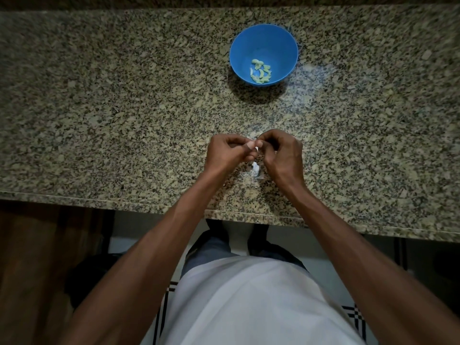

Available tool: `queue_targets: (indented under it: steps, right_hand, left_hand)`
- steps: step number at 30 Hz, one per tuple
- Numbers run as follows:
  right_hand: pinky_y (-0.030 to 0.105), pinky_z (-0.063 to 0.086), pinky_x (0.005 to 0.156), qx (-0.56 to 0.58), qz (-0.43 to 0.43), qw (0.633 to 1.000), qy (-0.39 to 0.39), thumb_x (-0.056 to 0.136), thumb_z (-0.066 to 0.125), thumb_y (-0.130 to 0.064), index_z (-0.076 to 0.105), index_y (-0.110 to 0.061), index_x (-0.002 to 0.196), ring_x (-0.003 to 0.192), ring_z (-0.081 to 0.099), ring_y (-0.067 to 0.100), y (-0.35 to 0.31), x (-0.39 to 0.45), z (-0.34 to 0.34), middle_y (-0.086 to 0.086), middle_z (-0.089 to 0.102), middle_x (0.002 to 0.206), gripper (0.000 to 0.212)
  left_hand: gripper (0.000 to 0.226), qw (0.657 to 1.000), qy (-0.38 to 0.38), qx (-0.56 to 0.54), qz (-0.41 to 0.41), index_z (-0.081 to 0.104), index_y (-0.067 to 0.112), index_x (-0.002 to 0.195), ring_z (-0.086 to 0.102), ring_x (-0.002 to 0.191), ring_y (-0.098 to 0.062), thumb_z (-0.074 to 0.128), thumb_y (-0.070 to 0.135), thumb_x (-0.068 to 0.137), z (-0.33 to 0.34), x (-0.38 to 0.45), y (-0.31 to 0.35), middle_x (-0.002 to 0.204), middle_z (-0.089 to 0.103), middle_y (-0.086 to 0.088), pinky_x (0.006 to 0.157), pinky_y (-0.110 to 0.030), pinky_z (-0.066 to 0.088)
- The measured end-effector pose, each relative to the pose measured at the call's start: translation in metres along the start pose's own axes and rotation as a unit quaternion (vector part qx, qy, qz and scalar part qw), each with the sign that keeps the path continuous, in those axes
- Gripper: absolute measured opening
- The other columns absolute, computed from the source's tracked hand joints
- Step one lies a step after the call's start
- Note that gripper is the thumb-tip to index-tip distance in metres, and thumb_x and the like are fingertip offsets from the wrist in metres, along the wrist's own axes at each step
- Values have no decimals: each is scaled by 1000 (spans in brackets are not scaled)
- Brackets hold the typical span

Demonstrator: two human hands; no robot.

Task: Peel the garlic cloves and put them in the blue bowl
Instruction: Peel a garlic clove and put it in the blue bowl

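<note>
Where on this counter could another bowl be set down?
Broad bare granite counter lies left of the blue bowl, and more to its right. It is crowded only near both hands, over the garlic skins.

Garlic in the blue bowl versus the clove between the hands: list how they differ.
The cloves in the bowl lie loose, touched by nothing; the clove in the hands is pinched by the left hand and right hand. The bowl's are several, bare and pale green; the held one is single, mostly hidden, whitish. The bowl's rest in the blue bowl; the held one hangs over white skin scraps.
</note>
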State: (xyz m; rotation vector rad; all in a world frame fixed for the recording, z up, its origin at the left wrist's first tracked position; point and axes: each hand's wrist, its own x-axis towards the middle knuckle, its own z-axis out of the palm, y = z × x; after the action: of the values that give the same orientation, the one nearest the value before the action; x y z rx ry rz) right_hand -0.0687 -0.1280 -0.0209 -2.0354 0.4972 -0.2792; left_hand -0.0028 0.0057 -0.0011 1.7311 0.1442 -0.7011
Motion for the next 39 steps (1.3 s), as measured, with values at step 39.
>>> queue_targets:
  steps: [39]
  right_hand:
    - [18,61,73,-73,31,992,-94,94,73,-8,80,-9,105,79,72,3,11,-13,-11,3,80,100,13]
  left_hand:
    - [22,942,-29,-313,-117,70,0,115,74,100,-20,63,-6,95,-13,-3,-14,108,75,-15,90,-27,60]
